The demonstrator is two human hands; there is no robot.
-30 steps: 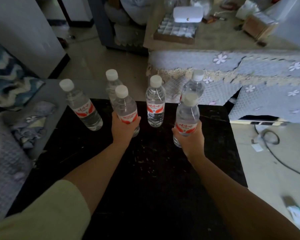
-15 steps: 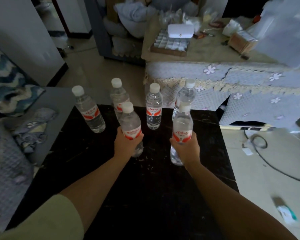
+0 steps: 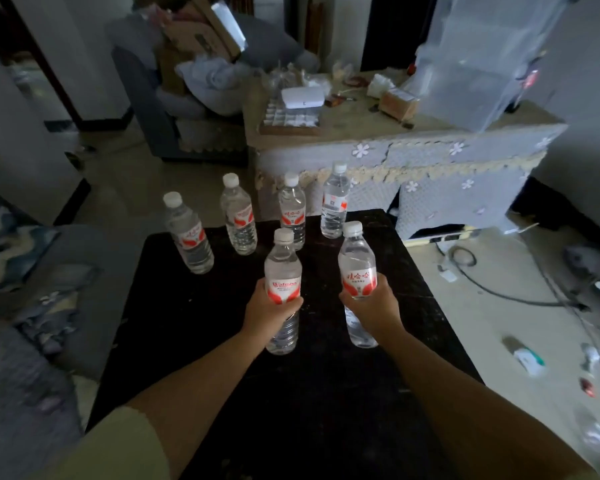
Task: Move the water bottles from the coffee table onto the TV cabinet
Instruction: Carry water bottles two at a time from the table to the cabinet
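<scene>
My left hand grips a clear water bottle with a red-and-white label, held upright above the black coffee table. My right hand grips a second bottle the same way. Several more bottles stand in a row at the table's far edge: one at the left, one beside it, one in the middle, one at the right. Beyond the table stands the TV cabinet, draped in a flowered cloth.
The cabinet top carries a compartment tray, a white box, a small brown box and a clear plastic cover. Cables lie on the floor to the right. A grey sofa borders the left.
Both hands have lifted their bottles off the table and drawn them back toward me, away from the row. My view has pulled back, and more of the cabinet shows.
</scene>
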